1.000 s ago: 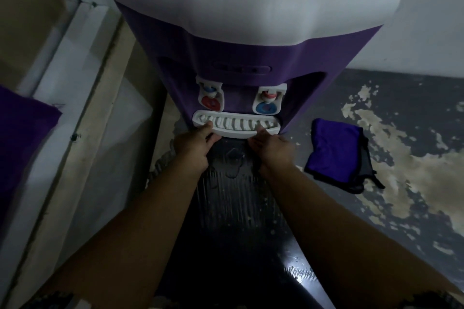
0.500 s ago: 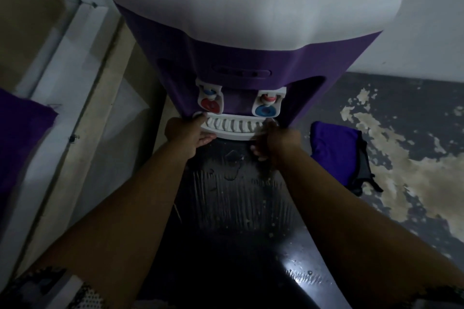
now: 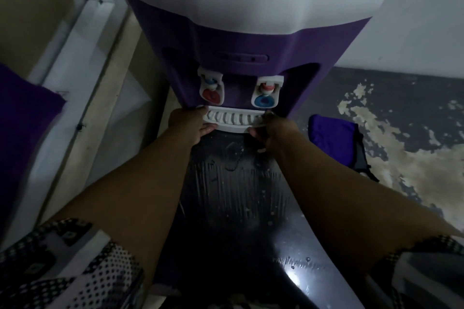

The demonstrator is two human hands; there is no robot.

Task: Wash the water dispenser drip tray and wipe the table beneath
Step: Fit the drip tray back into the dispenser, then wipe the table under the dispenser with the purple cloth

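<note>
The left hand [image 3: 187,123] gripped the left end of the drip tray [image 3: 232,121], with its fingers curled under the front edge. The right hand [image 3: 273,130] gripped the right end, fingers curled round it. The tray sat between the two hands, tucked against the foot of the dispenser [image 3: 251,40], below the red tap [image 3: 211,95] and the blue tap [image 3: 263,101]. Beneath the wrists lay the dark table [image 3: 238,195], streaked and spotted with water. A purple cloth [image 3: 331,140] lay to the right of the right hand, apart from it.
</note>
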